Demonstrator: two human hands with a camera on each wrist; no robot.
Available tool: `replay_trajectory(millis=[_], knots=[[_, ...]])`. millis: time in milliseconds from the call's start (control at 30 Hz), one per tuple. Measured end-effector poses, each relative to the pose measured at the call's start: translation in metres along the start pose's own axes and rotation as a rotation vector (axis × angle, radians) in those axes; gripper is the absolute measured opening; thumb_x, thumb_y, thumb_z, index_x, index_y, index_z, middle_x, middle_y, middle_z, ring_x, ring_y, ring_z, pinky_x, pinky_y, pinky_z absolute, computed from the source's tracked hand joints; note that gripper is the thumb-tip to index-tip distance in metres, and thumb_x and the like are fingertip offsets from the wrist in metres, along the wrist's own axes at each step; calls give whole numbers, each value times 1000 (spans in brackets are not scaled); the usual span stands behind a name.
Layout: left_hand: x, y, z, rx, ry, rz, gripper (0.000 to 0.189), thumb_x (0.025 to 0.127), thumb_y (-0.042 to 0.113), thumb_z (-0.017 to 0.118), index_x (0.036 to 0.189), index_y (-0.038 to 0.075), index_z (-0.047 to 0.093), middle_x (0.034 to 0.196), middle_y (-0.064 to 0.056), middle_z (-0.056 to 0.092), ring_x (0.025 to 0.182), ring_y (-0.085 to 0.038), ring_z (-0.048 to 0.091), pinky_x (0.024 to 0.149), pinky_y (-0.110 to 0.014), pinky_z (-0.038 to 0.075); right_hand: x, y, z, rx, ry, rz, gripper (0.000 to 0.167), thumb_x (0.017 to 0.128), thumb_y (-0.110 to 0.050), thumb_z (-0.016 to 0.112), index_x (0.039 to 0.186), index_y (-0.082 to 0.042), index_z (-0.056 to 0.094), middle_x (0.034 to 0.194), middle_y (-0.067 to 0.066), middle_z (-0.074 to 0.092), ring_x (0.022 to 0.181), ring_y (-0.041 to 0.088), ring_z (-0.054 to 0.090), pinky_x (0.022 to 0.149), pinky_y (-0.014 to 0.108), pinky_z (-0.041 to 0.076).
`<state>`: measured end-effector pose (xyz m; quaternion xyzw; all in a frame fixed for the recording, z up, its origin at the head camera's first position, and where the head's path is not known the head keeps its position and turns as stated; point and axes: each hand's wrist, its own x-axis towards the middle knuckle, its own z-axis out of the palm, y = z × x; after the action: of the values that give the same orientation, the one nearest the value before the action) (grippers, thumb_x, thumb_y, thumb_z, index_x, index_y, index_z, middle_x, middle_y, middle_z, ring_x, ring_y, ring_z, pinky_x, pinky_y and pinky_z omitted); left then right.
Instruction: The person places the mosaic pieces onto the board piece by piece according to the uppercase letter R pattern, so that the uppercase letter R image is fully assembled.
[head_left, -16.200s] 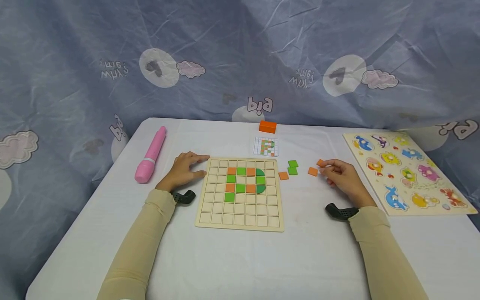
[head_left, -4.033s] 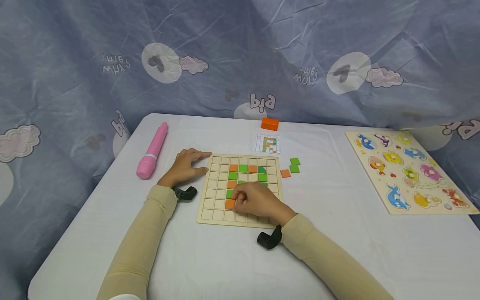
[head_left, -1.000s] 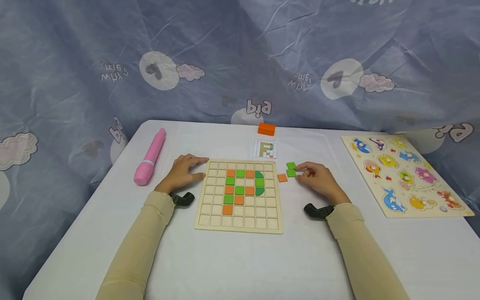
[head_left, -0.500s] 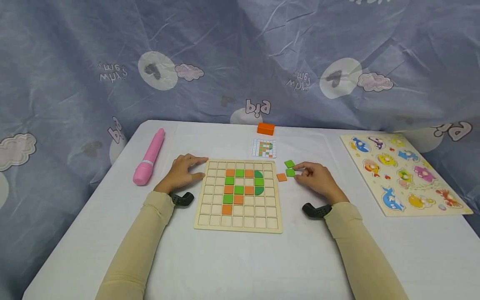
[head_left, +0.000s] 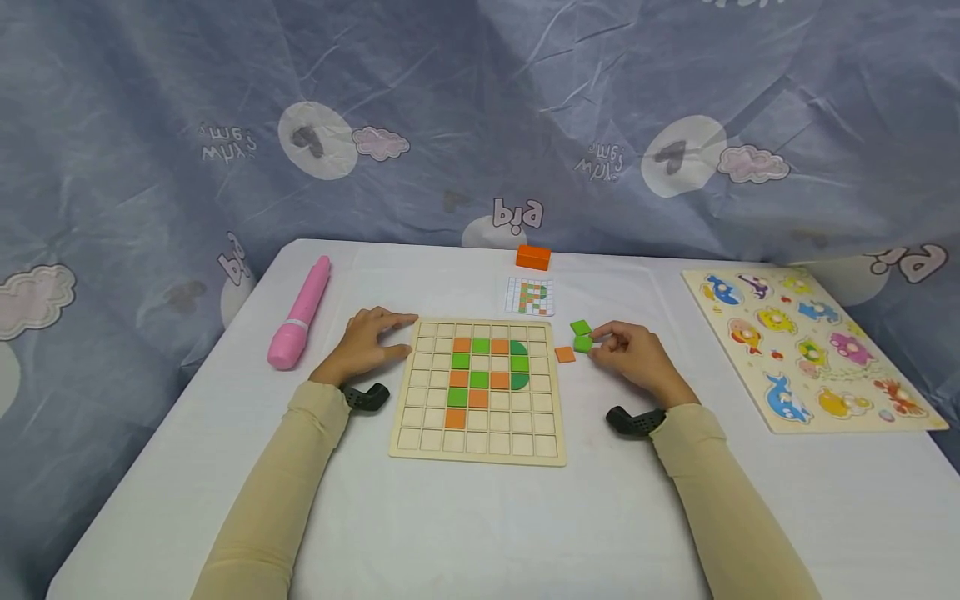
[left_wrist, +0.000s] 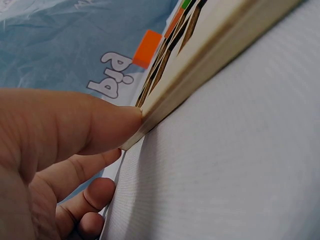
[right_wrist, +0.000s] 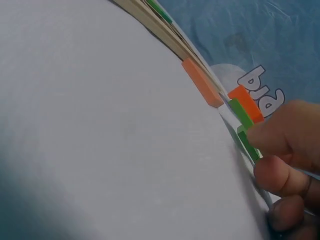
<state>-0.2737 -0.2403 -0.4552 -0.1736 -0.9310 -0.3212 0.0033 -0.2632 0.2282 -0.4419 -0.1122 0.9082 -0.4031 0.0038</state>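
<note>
On the table lies a wooden grid board [head_left: 480,442] with orange, green and rounded dark green tiles set in its cells. My left hand [head_left: 362,344] rests at the board's left edge; in the left wrist view its thumb [left_wrist: 112,125] touches the side of the board [left_wrist: 195,85]. My right hand [head_left: 633,354] pinches the nearer green square tile [head_left: 582,344], which looks slightly tilted; in the right wrist view the thumb partly covers this tile [right_wrist: 246,142]. Just beyond it lies another green tile [head_left: 581,327]. An orange tile [head_left: 566,355] lies beside the board's right edge.
A printed pattern card [head_left: 530,297] lies behind the board, with an orange block [head_left: 533,257] farther back. A pink microphone-shaped object [head_left: 300,315] lies at the left. A sea-animal puzzle board [head_left: 806,354] occupies the right side. A patterned cloth [head_left: 450,125] hangs behind the table.
Since the oldest frame, two orange tiles have gone from the table's right onto the board. My right hand has left the board for the green tiles; the nearer one has just tilted. My left hand stays.
</note>
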Motion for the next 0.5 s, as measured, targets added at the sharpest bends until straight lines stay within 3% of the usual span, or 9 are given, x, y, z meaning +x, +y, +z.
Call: replay_trajectory(millis=[300, 500], knots=[[-1, 1, -1, 1, -1, -11, 58, 93, 25, 76, 149, 11, 67, 127, -17, 64, 122, -40, 51, 113, -60, 30, 1, -16, -2, 45, -41, 22, 29, 94, -3, 75, 122, 5, 71, 95, 13, 76, 67, 15, 58, 60, 26, 48], [0, 0, -1, 5, -8, -6, 59, 93, 26, 75, 150, 11, 66, 128, -17, 64, 122, -40, 50, 113, -60, 30, -1, -36, 0, 121, -83, -14, 32, 94, -3, 75, 124, 6, 70, 93, 13, 79, 67, 12, 60, 63, 26, 50]])
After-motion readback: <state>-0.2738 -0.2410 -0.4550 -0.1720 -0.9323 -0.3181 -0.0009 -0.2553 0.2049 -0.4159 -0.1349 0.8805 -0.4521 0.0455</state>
